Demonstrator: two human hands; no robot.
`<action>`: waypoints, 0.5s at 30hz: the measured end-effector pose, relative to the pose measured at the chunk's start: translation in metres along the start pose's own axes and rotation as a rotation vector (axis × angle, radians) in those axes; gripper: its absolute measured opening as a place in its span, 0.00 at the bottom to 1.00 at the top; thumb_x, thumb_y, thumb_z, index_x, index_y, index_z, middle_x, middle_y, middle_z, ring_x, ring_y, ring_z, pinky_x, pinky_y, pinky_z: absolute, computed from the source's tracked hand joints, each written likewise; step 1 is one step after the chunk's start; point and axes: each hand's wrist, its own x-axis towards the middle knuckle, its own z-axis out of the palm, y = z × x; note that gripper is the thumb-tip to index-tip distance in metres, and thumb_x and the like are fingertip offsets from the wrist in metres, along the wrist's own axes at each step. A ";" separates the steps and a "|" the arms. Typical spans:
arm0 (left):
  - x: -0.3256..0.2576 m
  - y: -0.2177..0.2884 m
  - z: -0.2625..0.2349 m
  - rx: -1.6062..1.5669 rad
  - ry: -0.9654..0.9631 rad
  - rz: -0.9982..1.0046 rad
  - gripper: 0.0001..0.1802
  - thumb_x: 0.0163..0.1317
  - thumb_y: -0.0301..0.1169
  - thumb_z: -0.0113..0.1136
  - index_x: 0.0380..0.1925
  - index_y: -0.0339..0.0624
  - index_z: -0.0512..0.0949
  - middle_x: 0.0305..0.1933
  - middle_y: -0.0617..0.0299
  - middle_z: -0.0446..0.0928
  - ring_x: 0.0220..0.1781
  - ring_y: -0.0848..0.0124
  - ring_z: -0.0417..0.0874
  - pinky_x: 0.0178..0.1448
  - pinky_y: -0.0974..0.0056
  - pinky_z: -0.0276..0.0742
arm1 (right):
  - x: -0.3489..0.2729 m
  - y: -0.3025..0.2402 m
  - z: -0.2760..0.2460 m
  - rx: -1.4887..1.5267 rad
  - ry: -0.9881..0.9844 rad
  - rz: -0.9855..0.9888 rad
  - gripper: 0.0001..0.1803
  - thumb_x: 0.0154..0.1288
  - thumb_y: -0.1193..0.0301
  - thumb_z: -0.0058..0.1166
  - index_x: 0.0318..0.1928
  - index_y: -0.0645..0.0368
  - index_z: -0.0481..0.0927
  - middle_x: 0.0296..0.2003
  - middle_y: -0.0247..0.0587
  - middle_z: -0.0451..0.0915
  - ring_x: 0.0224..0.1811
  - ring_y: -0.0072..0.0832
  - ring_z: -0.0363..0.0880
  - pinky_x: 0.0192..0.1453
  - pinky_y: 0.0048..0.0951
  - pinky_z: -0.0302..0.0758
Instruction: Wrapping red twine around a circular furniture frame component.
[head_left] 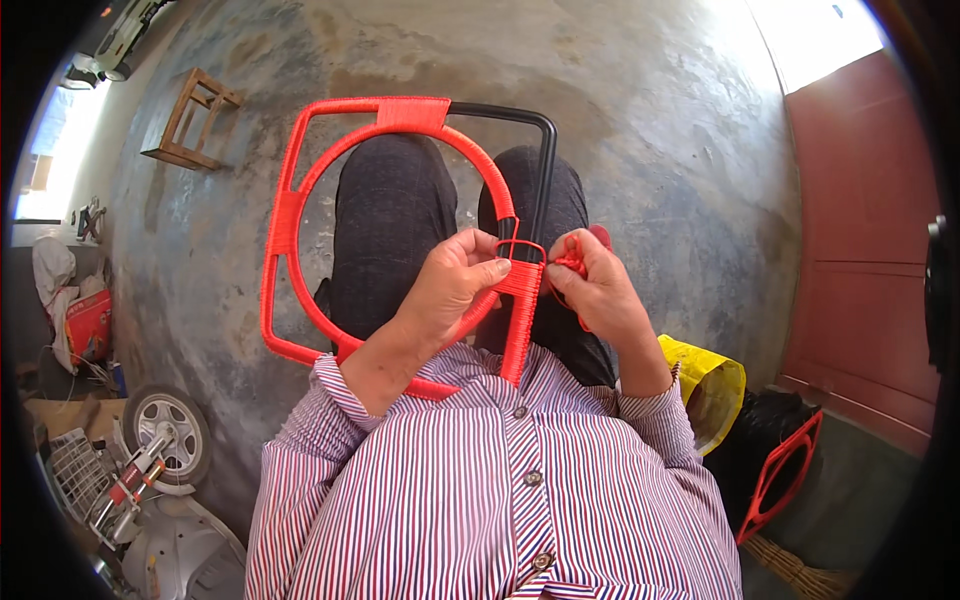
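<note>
Across my lap rests a squarish metal frame (546, 165) with a ring inside it. Red cord (412, 113) wraps most of both, while black metal shows bare at the upper right corner and on a short piece of the ring. My left hand (455, 285) pinches the frame where ring and outer bar meet on the right, thumb on the wrapped cord. A loose loop of cord (522, 243) circles both bars just above that thumb. Close by on the right, my right hand (597, 283) is closed around a bunched hank of red cord (571, 258).
A small wooden stool (192, 120) lies at the far left. Near left are a scooter's wheel (167, 437) and a red box (90, 325). On the right, a yellow bag (712, 375) stands beside another red-wrapped frame (783, 478), below a dark red door (865, 250).
</note>
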 end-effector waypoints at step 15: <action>0.003 -0.002 -0.006 -0.027 0.134 -0.050 0.06 0.66 0.22 0.59 0.41 0.36 0.76 0.37 0.58 0.81 0.36 0.74 0.83 0.42 0.71 0.82 | -0.005 -0.020 -0.050 0.164 0.123 -0.018 0.03 0.67 0.76 0.52 0.40 0.59 0.74 0.22 0.27 0.70 0.21 0.13 0.68 0.24 0.17 0.63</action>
